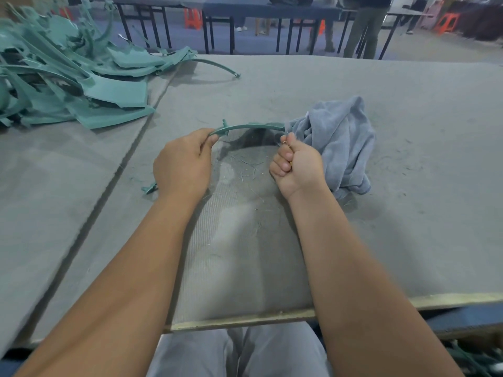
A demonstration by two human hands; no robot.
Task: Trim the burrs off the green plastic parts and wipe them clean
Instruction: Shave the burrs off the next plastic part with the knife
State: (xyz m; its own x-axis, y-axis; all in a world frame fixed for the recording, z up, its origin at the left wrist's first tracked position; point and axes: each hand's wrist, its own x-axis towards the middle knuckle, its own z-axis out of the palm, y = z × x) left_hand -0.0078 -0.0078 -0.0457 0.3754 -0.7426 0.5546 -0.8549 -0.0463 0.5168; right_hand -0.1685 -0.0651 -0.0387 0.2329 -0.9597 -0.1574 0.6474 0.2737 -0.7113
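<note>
Your left hand [183,164] pinches the left end of the strip [246,127], held just above the table [408,240]. It looks light and springy; hold near the cut. Your right hand [295,164] fists a small tool [285,143] at its right end, beside the cloth [340,148].

Table [408,110]: grey felt-like covering, seam running from 7 o'clock toward 12 o'clock. Pile of green plastic parts [68,74] at 10 o'clock, one thin curved strip [217,63] reaching out of it toward 12. Crumpled grey cloth [340,142] at 2 o'clock. Fine green shavings [245,164] scattered at centre. Small green offcut [149,188] at 9 o'clock.
</note>
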